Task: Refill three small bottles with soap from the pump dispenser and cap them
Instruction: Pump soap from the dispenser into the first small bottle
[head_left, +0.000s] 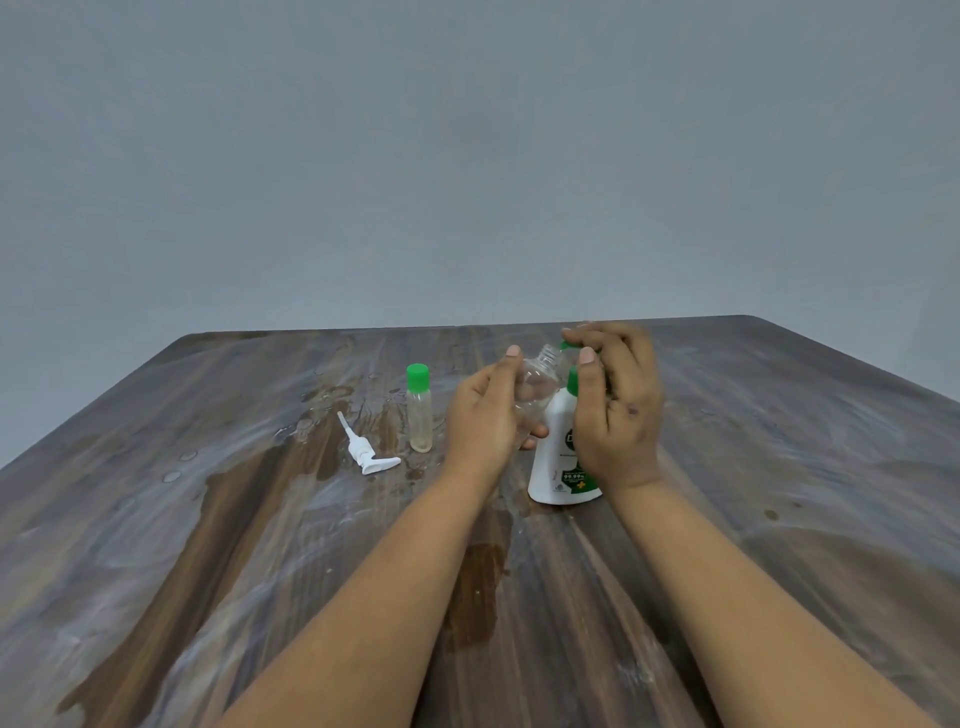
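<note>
So the biggest thing here is the table (218, 519), dark wood grain with a lot of whitish smears and wet-looking patches across it, set against a plain grey wall (467, 156). Both bare forearms reach in from the bottom edge toward the middle.

Next down in size is the white soap bottle (558, 457), standing upright on the table right between the two hands, green collar at its neck and a green label on the front (pump is off it). The right hand (618, 410) sits in front of its right side, fingers curled, with the fingertips pinched on something green up by the small bottle's mouth. It looks like a green cap (563, 345), but it's mostly hidden and blurry, so can't say for sure.

The left hand (483, 415) is wrapped around a clear small bottle (537, 384), tilted so its open threaded neck points up and to the right, held up off the table. It looks empty, or close to it.

Left of the hands, a capped small bottle (418, 410) stands upright with a green lid and pale yellowish liquid inside.

Smallest bit: the white pump head (363, 449) lying flat on the table, just left of that capped bottle, tube pointing away.
</note>
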